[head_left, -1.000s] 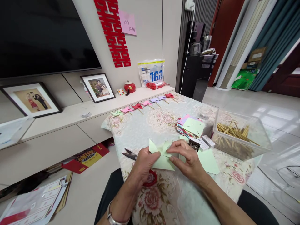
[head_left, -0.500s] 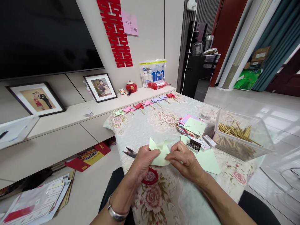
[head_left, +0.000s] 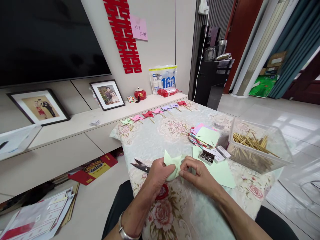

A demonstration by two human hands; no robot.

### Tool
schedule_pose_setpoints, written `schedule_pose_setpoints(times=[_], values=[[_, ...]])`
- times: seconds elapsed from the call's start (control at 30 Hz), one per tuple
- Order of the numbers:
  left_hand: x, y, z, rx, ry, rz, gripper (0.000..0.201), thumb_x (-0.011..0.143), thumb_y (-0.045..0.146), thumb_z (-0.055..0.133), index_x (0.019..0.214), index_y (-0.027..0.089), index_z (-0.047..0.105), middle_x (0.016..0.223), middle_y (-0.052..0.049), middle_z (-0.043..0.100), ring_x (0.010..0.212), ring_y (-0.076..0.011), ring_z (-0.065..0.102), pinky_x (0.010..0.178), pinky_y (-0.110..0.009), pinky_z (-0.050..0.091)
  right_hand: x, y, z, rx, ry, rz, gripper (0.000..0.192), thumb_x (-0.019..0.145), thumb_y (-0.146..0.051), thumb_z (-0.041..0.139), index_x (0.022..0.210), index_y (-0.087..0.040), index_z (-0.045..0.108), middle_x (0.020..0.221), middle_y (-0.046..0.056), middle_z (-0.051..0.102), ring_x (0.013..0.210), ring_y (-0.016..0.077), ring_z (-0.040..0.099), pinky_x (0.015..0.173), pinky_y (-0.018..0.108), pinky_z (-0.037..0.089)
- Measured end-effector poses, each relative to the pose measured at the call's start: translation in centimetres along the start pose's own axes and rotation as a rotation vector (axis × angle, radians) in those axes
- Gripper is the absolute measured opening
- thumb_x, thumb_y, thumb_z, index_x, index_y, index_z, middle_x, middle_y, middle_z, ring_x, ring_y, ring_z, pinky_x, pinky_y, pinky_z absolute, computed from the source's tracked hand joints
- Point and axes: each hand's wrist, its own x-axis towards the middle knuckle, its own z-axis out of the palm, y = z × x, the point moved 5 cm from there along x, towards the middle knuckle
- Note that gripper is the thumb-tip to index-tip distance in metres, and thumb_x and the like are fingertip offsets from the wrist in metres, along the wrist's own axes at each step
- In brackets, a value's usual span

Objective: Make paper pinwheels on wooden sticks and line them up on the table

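Between my hands is a pale green paper [head_left: 172, 160] with cut corners, partly curled toward its middle. My left hand [head_left: 160, 171] pinches it from the left, thumb lying on top. At its right side my right hand [head_left: 196, 171] pinches a curled part of the same paper between thumb and fingers. Under my left wrist lie scissors [head_left: 141, 165], dark blades pointing left and a red handle showing below. To the right, an open small box of metal pins [head_left: 207, 156] rests on green paper sheets [head_left: 223, 174].
A stack of coloured paper squares [head_left: 206, 135] lies beyond my right hand. At the right stands a clear plastic bin [head_left: 260, 163] of thin wooden sticks [head_left: 250, 141]. Several finished pinwheels [head_left: 148, 115] line the table's far edge. A tape roll [head_left: 220, 121] sits near the bin.
Both hands have shifted slightly right with the green paper. Its right part is now curled inward by my right hand. More of the scissors' blades shows.
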Motion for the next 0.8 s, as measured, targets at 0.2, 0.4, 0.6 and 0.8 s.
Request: schedule_pose_setpoints(times=[0.2, 0.4, 0.6, 0.8], values=[[-0.2, -0.1, 0.4, 0.003, -0.018, -0.007, 0.015, 0.058, 0.023, 0.064, 0.070, 0.013, 0.063, 0.058, 0.003, 0.056, 0.050, -0.0098, 0.044, 0.048, -0.022, 0.032, 0.0, 0.7, 0.3, 0.051, 0.014, 0.153, 0.018, 0.083, -0.026, 0.064, 0.068, -0.017, 0.061, 0.073, 0.000, 0.053, 0.069, 0.0142, 0.051, 0.063, 0.025, 0.037], [-0.1, -0.1, 0.7, 0.002, -0.011, -0.020, 0.016, 0.055, 0.024, 0.065, 0.068, 0.014, 0.063, 0.058, 0.002, 0.058, 0.048, -0.0104, 0.045, 0.047, -0.023, 0.034, 0.0, 1.3, 0.4, 0.096, 0.023, 0.238, 0.016, 0.077, -0.027, 0.066, 0.066, -0.017, 0.060, 0.068, -0.001, 0.053, 0.065, 0.0132, 0.048, 0.060, 0.025, 0.035], [0.0, -0.5, 0.8, -0.028, -0.005, -0.030, 0.018, 0.055, 0.025, 0.066, 0.070, 0.013, 0.064, 0.059, 0.002, 0.060, 0.048, -0.0105, 0.046, 0.047, -0.023, 0.035, -0.1, 1.7, 0.5, 0.108, 0.064, 0.289, 0.014, 0.076, -0.025, 0.062, 0.066, -0.017, 0.057, 0.066, -0.002, 0.052, 0.063, 0.0124, 0.046, 0.058, 0.024, 0.034], [0.0, -1.0, 0.8, -0.021, 0.004, -0.002, 0.016, 0.058, 0.024, 0.064, 0.070, 0.013, 0.066, 0.059, 0.002, 0.059, 0.049, -0.0099, 0.047, 0.048, -0.022, 0.034, 0.0, 1.9, 0.5, 0.088, 0.097, 0.297, 0.012, 0.073, -0.023, 0.059, 0.063, -0.017, 0.055, 0.065, -0.002, 0.052, 0.063, 0.0128, 0.046, 0.059, 0.025, 0.034]])
